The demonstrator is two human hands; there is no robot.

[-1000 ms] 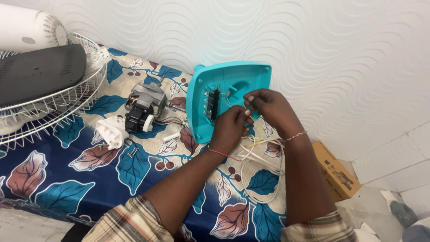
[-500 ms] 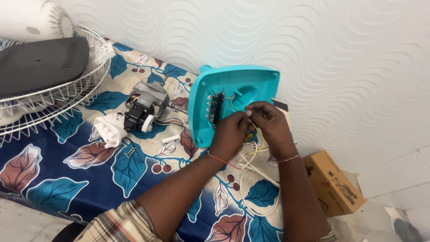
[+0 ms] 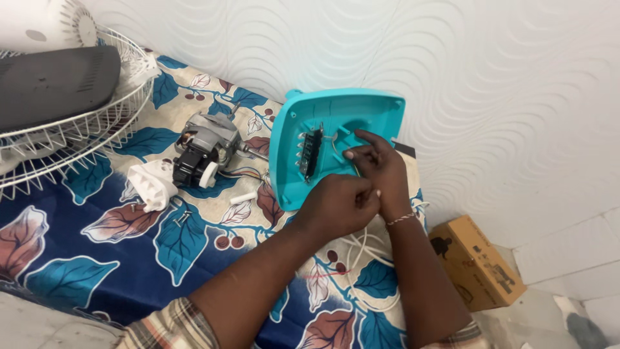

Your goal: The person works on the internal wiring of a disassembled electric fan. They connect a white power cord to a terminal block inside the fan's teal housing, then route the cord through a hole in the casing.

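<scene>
A teal plastic fan base cover (image 3: 361, 113) lies tilted, inside up, on the flowered cloth, with a black switch block (image 3: 310, 154) fixed in it. My right hand (image 3: 381, 171) rests inside the cover, fingertips pinched on a thin white wire beside the switch block. My left hand (image 3: 339, 207) is closed at the cover's lower edge, touching the right hand and pinching the same wires. White wires (image 3: 361, 255) trail from under the hands across the cloth.
A fan motor (image 3: 206, 150), a white plastic part (image 3: 152, 186), a small white cylinder (image 3: 244, 198) and loose screws (image 3: 181, 220) lie to the left. A wire fan guard (image 3: 77, 139) with a dark blade (image 3: 55, 81) sits far left. A cardboard box (image 3: 478, 262) stands on the floor to the right.
The view has shifted slightly. My right hand has reached further into the cover, and my left hand has dropped to its lower edge, close against the right.
</scene>
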